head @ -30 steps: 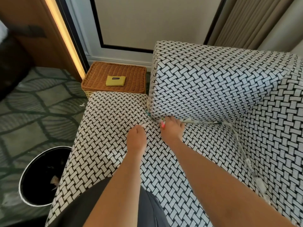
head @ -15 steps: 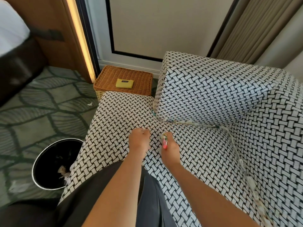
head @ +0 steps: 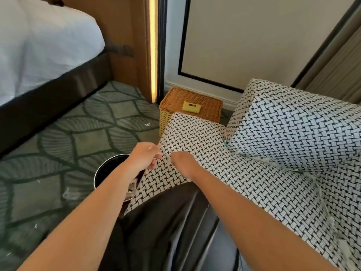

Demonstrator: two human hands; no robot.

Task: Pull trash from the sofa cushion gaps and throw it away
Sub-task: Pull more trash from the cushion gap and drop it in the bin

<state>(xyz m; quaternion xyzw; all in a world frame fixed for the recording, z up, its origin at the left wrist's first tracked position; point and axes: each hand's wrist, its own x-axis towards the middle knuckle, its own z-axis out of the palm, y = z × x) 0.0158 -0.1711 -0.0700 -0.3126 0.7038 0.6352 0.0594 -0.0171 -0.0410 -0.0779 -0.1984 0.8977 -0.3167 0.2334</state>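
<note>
White bedding covers the bed [head: 39, 45] at your far left, above a dark base. Below it lies green patterned carpet [head: 58, 145], where pale flecks [head: 147, 124] are scattered.

The black trash bin [head: 106, 169] stands on the carpet just beside the sofa's front left corner. Your forearm hides part of it, and pale litter shows inside.

Your left hand [head: 143, 157] hangs over the bin's far rim, at the edge of the seat cushion [head: 195, 137]. Its fingers are curled, and a whitish bit shows at the fingertips. The blur is too strong to tell whether it grips anything.

Your right hand [head: 181, 165] is just beside it, over the cushion's front corner. It is curled too, knuckles up. A pale sliver shows at its fingertips, but you cannot tell whether it is held. The two hands are near each other; whether they touch is unclear.

Behind them a wicker basket [head: 207, 106] sits against the wall, with a yellow pouch [head: 192, 107] lying flat on its lid.

Further right, the woven black-and-white back cushion [head: 293, 130] rests on the seat. Trash is lodged in the gap between them: a teal scrap [head: 226, 143] at the left end, and white strips [head: 261, 159] trailing along the seam to the right and down the side gap.
</note>
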